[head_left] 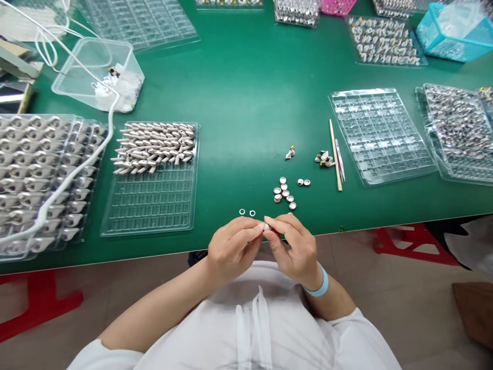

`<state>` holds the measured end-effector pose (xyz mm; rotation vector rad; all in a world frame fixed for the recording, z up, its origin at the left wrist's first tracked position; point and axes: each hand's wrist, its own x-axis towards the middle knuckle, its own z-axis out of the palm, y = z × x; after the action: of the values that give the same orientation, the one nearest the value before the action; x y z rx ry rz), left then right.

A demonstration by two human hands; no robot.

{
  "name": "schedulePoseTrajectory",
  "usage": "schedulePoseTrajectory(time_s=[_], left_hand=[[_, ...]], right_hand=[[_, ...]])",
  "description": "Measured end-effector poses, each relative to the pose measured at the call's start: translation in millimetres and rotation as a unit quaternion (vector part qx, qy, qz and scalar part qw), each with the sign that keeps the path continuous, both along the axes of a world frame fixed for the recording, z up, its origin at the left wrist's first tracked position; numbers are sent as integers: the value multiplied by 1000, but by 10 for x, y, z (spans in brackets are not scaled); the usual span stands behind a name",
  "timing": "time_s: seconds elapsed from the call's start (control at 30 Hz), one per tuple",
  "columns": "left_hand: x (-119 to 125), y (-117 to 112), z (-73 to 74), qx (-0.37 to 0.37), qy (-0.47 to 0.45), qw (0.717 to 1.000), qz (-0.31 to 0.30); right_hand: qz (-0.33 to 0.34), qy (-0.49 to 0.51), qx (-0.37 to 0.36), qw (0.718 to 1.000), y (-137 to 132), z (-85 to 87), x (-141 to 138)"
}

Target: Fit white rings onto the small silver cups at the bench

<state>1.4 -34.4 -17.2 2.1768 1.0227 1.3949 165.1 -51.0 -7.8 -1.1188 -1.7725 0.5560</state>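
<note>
My left hand (231, 246) and my right hand (292, 246) meet at the near edge of the green table (246, 103). Both pinch one small white part (266, 226) between their fingertips. Just beyond the fingers lie two small rings (247, 212) and a cluster of several small silver caps (285, 194). Two more caps (304, 182) lie to the right of the cluster. A small white piece with a yellow tip (290, 152) and another such piece (324, 159) lie further out. My right wrist wears a blue band (320, 285).
A thin wooden stick (335, 154) lies beside an empty clear tray (379, 134). A half-filled tray of white parts (154, 149) is at left, fuller trays (42, 174) beyond it, a white cable (77, 169) across them. A clear tub (98, 72) and a blue basket (454, 31) stand at the back.
</note>
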Motion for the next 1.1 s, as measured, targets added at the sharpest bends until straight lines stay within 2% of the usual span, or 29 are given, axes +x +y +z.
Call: schedulePoseTrajectory(time_s=[0.33,0.73,1.1], left_hand=[[-14,-1,-89,4,25,999,-48],[10,23,-12,47,132,990,8],[-3,68,9,58,164,985,6]], right_hand=[[8,7,-9,1000,1,9,-10],[-29,-15,6,999,2,-59,-103],[-21,-22,5,1000,32,-100,-115]])
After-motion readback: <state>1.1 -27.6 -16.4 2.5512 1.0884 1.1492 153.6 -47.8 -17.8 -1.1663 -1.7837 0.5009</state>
